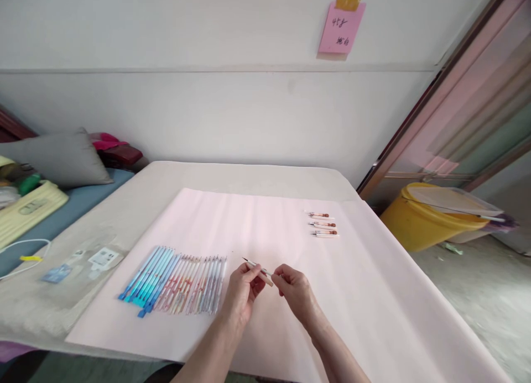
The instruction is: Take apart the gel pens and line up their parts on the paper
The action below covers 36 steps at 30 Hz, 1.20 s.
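Observation:
My left hand (244,289) is closed in a pinch around a short, pale pen barrel (266,279) above the pink sheet. Beside the barrel lies a slim white stick with a dark point (251,262), which looks like a pen refill. Its rear end runs into the closed fingertips of my right hand (293,288); the fingers partly hide both pieces. To the left, many slender pens (191,283) lie side by side, the leftmost blue with clips and the others pale and patterned. Several short white pens with brown figures (324,225) rest in small groups at the right.
The pink sheet (257,217) covers much of the cloth-topped table (166,176). Crumpled clear plastic packaging (89,267) lies on its left. A yellow bin (415,220) stands on the floor at the right, and a grey cushion (62,156) sits at the left. A wall rises behind the table.

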Tool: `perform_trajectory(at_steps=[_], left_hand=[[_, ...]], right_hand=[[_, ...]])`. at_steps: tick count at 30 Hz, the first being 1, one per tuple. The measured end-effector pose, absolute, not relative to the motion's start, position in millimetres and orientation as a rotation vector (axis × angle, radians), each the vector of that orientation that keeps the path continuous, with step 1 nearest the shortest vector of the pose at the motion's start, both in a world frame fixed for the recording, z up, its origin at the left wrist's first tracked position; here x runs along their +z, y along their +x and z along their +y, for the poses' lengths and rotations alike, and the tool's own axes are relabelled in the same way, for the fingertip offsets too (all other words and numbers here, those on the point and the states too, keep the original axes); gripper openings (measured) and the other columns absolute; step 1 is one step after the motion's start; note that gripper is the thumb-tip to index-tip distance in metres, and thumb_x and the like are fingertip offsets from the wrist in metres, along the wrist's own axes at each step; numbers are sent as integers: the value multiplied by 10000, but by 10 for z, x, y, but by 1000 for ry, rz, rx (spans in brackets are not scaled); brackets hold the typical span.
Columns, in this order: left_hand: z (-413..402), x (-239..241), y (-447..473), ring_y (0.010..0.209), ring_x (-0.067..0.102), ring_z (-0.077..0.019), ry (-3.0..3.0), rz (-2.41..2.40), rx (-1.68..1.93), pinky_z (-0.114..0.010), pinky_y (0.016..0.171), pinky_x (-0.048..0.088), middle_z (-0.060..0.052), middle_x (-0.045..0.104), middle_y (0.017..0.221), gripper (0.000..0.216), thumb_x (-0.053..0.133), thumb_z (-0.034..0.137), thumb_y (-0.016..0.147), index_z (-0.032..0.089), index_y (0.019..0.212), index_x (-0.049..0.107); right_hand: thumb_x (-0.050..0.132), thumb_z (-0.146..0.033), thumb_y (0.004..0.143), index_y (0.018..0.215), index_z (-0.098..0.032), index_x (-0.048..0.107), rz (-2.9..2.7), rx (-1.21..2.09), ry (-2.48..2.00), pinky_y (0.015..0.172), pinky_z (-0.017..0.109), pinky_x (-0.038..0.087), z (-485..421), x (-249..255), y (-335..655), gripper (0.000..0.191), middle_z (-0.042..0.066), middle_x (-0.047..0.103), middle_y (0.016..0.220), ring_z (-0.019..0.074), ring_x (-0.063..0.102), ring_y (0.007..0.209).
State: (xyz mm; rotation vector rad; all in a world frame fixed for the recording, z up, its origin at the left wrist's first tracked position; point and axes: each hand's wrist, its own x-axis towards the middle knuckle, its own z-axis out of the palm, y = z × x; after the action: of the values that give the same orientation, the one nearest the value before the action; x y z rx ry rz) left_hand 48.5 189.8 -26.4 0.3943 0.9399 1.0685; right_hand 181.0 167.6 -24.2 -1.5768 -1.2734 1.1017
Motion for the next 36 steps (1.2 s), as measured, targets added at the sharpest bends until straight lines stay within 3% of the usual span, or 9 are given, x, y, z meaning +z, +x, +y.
perform_trajectory(at_steps=[9,13,16,20,25,29,36], left_hand=[[1937,-243,432,611,564,-92,436,996,1091,-204,578,456,-55,639,741,147,685,238,661,130,703,595],[1918,-242,449,611,556,-95,475,1017,1063,-209,576,447,-50,633,726,137,670,236,660,135,714,595],[1886,-257,482,612,551,-100,508,1006,1001,-213,572,436,-45,629,707,144,669,244,653,143,707,581],[1816,-270,549,619,563,-121,563,951,885,-241,584,438,-47,626,705,141,655,246,655,147,690,561],[1731,-288,629,599,571,-136,570,932,842,-269,596,444,-32,608,660,154,648,253,655,156,666,529],[1714,-328,647,574,571,-143,592,937,856,-284,599,444,-19,588,609,175,655,280,654,157,680,534],[1716,-390,636,621,600,-172,634,984,831,-298,606,442,-44,617,653,207,662,299,650,150,757,566]], right_hand=[[522,-273,701,616,-173,573,-1288,1240,-1570,432,199,245,1673,-157,1815,141,-63,418,439,73,343,433],[503,-293,703,828,-151,646,-1037,1430,-1510,401,217,239,1695,-66,1883,237,-17,543,596,63,348,404],[493,-222,651,943,-120,641,-771,1475,-1439,395,220,238,1710,-35,1942,342,9,558,689,59,351,423],[510,-174,611,915,-92,654,-645,1498,-1385,423,216,276,1712,-99,1955,346,-18,486,558,75,374,458],[571,-212,639,894,-158,603,-587,1546,-1277,391,199,223,1692,-246,1857,263,-31,504,563,77,396,451],[607,-238,648,804,-179,562,-535,1613,-1180,405,195,259,1673,-321,1784,173,-36,519,553,79,418,447],[660,-276,628,834,-112,634,-526,1603,-1235,452,217,354,1660,-373,1733,265,30,609,619,111,502,503]])
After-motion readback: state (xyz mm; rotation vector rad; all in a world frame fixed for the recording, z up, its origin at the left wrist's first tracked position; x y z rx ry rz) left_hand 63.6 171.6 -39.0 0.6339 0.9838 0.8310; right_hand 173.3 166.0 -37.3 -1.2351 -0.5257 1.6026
